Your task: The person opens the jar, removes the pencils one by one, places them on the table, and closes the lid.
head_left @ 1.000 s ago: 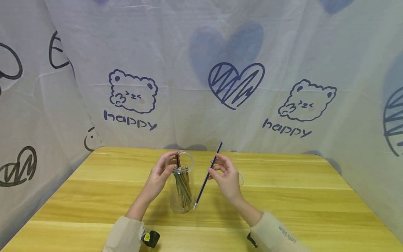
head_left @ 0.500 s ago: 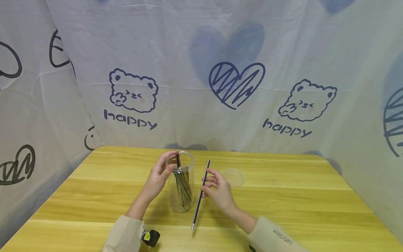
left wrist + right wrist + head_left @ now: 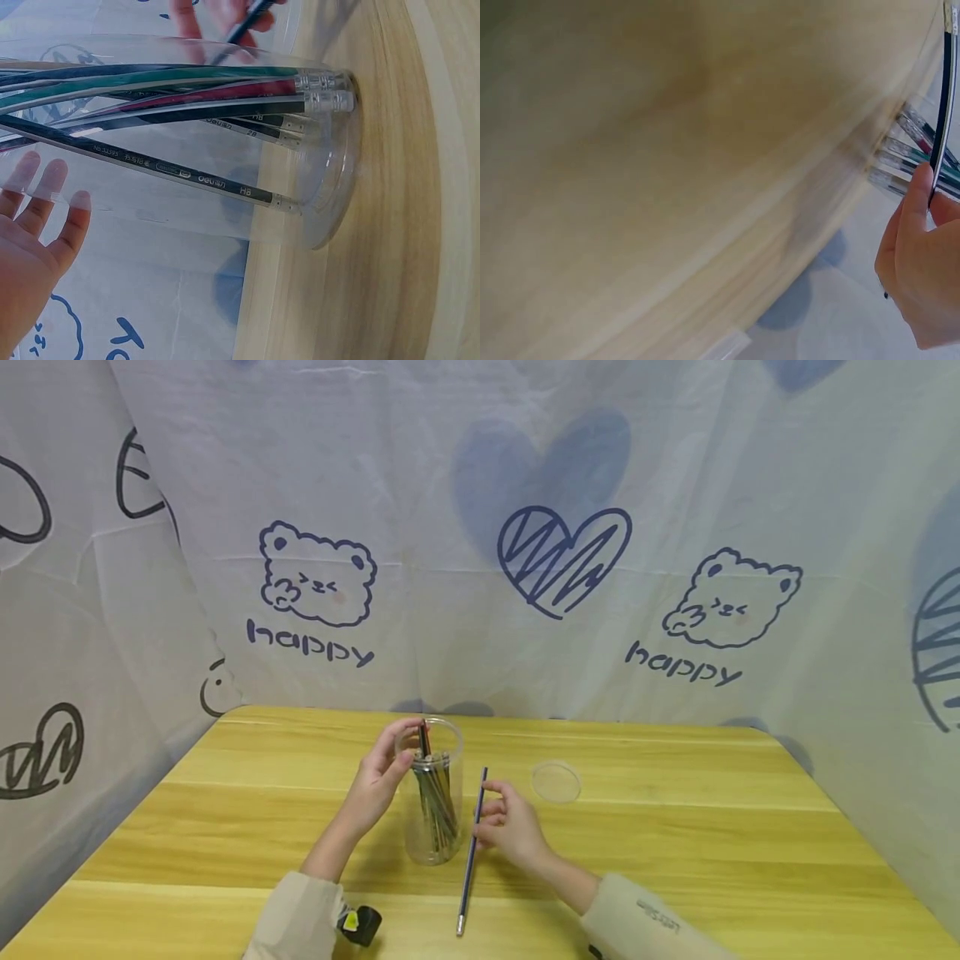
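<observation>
A clear plastic jar (image 3: 412, 847) stands upright on the table, with several pencils (image 3: 437, 802) inside it. The fingers and thumb of my left hand (image 3: 377, 781) hold the jar near its rim. In the left wrist view, green, red and black pencils (image 3: 187, 169) lean in the jar, their ferrule ends at its base. To the right of the jar, my right hand (image 3: 516, 831) pinches a dark blue pencil (image 3: 468, 877) between thumb and fingers. That pencil slants with its silver ferrule end down towards the person; in the right wrist view it passes in front of the jar's pencils.
A clear round lid (image 3: 557, 782) lies flat on the wooden table (image 3: 712, 827), behind and right of the right hand. White cloth (image 3: 450, 635) printed with hearts and bears hangs behind the table and along its sides.
My right hand has moved down, left and nearer the person with the blue pencil, uncovering the round lid. My left hand and the jar have stayed in place.
</observation>
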`<state>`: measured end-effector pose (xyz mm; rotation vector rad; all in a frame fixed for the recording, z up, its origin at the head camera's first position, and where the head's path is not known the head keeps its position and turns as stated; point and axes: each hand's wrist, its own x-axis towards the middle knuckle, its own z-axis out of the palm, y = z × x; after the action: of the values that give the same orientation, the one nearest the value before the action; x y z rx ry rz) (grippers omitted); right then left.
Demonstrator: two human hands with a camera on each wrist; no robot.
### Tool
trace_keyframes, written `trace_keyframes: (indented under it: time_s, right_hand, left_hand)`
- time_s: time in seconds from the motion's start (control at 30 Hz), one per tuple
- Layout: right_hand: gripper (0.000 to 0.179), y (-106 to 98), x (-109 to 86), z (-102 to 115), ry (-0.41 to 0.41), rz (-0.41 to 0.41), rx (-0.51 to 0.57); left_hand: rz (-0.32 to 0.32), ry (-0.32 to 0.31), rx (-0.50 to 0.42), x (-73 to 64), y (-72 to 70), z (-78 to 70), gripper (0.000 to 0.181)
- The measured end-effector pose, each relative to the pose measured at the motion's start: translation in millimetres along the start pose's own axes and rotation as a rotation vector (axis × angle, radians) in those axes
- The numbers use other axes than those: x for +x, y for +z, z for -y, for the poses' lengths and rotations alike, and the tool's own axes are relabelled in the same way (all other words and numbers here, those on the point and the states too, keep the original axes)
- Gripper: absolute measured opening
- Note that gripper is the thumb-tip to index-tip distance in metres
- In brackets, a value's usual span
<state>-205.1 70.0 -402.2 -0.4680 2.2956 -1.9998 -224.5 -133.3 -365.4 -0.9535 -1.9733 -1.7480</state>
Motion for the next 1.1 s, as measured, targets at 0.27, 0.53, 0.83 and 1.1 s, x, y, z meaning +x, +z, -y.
trace_keyframes:
  time_s: [0.27,0.53,0.83,1.1]
  right_hand:
    - [0.060,7.7,1.0,-3.1,0.164,0.047,-0.073]
    - [0.059,10.3,4.7,-3.4,0.215,0.070,-0.149]
    - [0.059,11.7,6.5,-2.6,0.234,0.104,-0.167]
    - [0.057,13.3,12.8,-14.4,0.239,0.110,-0.153]
  left_hand:
    - [-0.009,0.006,0.003,0.4,0.4,-0.7,0.033]
    - [-0.002,0.000,-0.005,0.5,0.5,-0.7,0.033]
    - [0.002,0.013,-0.003,0.1,-0.1,-0.4,0.036]
    - [0.000,0.010,0.003,0.1,-0.5,-1.8,0.034]
